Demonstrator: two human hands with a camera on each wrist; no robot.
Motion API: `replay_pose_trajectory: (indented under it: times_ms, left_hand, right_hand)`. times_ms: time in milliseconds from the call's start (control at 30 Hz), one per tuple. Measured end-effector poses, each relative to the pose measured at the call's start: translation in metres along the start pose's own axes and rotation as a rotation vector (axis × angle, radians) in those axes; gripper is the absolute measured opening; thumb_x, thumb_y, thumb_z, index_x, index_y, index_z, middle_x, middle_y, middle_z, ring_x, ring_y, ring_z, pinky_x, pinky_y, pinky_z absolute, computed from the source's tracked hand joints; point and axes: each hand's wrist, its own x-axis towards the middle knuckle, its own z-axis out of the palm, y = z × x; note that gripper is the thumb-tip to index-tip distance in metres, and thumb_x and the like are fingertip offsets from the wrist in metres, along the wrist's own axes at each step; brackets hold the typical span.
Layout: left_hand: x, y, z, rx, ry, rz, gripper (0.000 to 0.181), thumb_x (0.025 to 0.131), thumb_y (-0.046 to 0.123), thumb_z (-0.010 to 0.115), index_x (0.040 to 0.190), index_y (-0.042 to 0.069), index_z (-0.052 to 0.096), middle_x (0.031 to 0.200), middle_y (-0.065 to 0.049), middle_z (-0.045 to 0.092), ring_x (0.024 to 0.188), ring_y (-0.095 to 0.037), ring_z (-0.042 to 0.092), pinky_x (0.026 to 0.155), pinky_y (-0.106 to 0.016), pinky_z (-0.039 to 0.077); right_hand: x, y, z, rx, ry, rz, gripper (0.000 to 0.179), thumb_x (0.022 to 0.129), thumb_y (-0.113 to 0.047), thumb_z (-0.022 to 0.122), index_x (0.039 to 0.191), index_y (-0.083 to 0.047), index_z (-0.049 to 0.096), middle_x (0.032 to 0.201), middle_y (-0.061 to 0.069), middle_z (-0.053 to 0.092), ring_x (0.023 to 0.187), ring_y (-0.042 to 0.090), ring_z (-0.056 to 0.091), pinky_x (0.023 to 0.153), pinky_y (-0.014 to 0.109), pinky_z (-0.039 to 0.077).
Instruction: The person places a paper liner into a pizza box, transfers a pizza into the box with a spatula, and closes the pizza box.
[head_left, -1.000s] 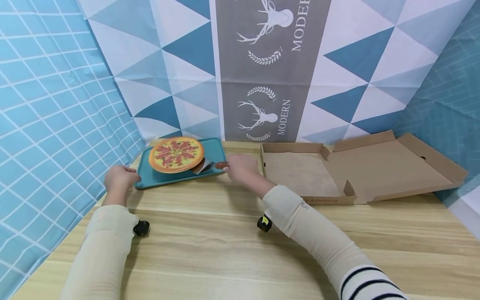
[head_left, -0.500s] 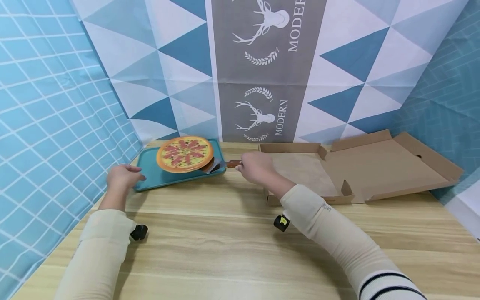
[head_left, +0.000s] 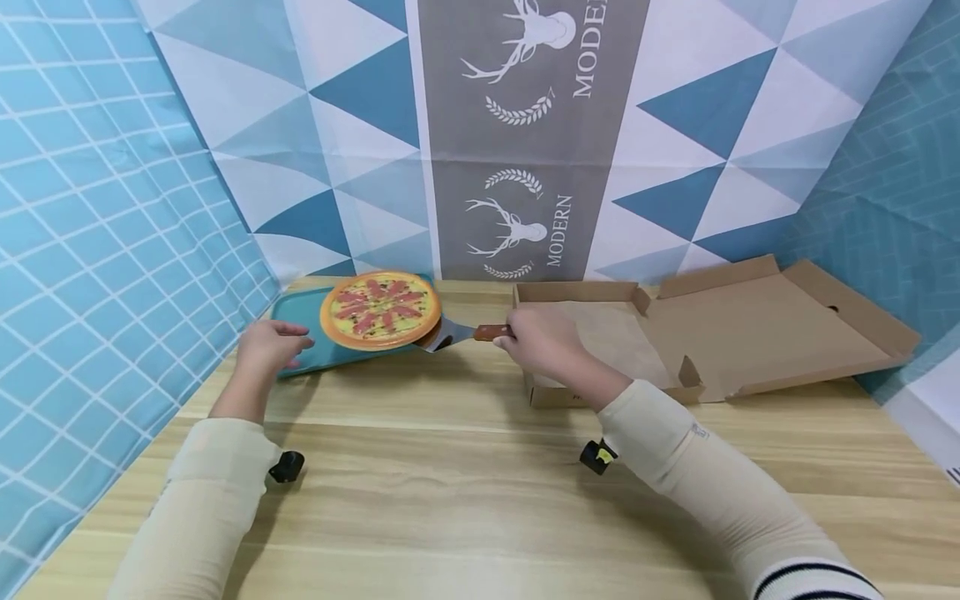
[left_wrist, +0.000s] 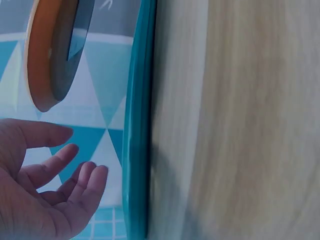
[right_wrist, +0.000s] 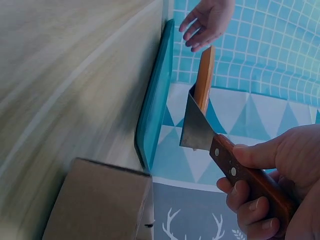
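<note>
A round pizza (head_left: 381, 310) with red strips on yellow rests on the metal blade of a pizza server (head_left: 453, 332). My right hand (head_left: 546, 337) grips its brown wooden handle; the right wrist view shows fingers and thumb curled round the riveted handle (right_wrist: 245, 175). Pizza and blade are raised above the teal tray (head_left: 300, 312), covering its right part. At the tray's left side hovers my left hand (head_left: 268, 354), its fingers loosely bent and holding nothing. In the left wrist view this hand (left_wrist: 55, 185) is apart from the pizza's orange edge (left_wrist: 39, 65).
An unfolded cardboard pizza box (head_left: 585, 292) lies right of the tray, paper lining its base and its lid (head_left: 757, 333) spread to the right. My right forearm passes in front of the box. Patterned cloth (head_left: 517, 133) hangs behind the wooden table (head_left: 420, 492).
My right hand has moved right with the server, carrying the pizza rightward over the tray. My left hand has come off the tray's left edge and shifted slightly right.
</note>
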Motion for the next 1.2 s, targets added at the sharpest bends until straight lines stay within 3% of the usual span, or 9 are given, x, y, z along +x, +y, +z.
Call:
replay_pose_trajectory:
  times_ms: [200, 333, 667, 867, 1200]
  left_hand:
    - [-0.001, 0.011, 0.008, -0.015, -0.126, 0.05, 0.052, 0.098, 0.023, 0.057, 0.138, -0.009, 0.045, 0.139, -0.033, 0.042, 0.118, -0.043, 0.052, 0.088, -0.04, 0.054]
    - [-0.002, 0.017, 0.017, -0.051, -0.158, 0.064, 0.051, 0.099, 0.019, 0.056, 0.138, -0.011, 0.044, 0.139, -0.032, 0.041, 0.125, -0.044, 0.045, 0.084, -0.034, 0.056]
    - [-0.007, 0.031, 0.037, -0.077, -0.163, 0.105, 0.046, 0.097, 0.02, 0.06, 0.131, -0.009, 0.051, 0.132, -0.028, 0.051, 0.117, -0.038, 0.053, 0.074, -0.027, 0.057]
    - [-0.008, 0.041, 0.05, -0.137, -0.179, 0.134, 0.042, 0.098, 0.016, 0.057, 0.13, -0.01, 0.051, 0.132, -0.028, 0.053, 0.12, -0.038, 0.052, 0.079, -0.028, 0.057]
    - [-0.012, 0.061, 0.074, -0.199, -0.185, 0.115, 0.037, 0.1, 0.017, 0.055, 0.128, -0.007, 0.054, 0.13, -0.024, 0.054, 0.119, -0.035, 0.054, 0.089, -0.036, 0.054]
  right_hand:
    - [-0.014, 0.012, -0.006, 0.038, 0.006, -0.001, 0.029, 0.095, -0.036, 0.063, 0.079, -0.013, 0.061, 0.066, 0.001, 0.054, 0.057, 0.017, 0.047, 0.049, 0.031, 0.034]
    - [-0.022, 0.02, -0.011, 0.033, 0.013, -0.011, 0.027, 0.095, -0.035, 0.063, 0.081, -0.012, 0.062, 0.065, 0.0, 0.054, 0.056, 0.018, 0.047, 0.05, 0.032, 0.034]
    - [-0.04, 0.039, -0.02, 0.054, 0.044, -0.025, 0.026, 0.095, -0.033, 0.064, 0.08, -0.012, 0.062, 0.063, -0.002, 0.051, 0.055, 0.015, 0.042, 0.052, 0.03, 0.031]
    - [-0.052, 0.049, -0.032, 0.029, 0.045, -0.03, 0.024, 0.095, -0.034, 0.064, 0.084, -0.013, 0.063, 0.061, -0.003, 0.049, 0.053, 0.014, 0.041, 0.051, 0.029, 0.03]
    - [-0.074, 0.072, -0.044, 0.06, 0.036, -0.013, 0.023, 0.094, -0.028, 0.066, 0.094, -0.006, 0.068, 0.065, -0.002, 0.053, 0.054, 0.015, 0.043, 0.05, 0.029, 0.031]
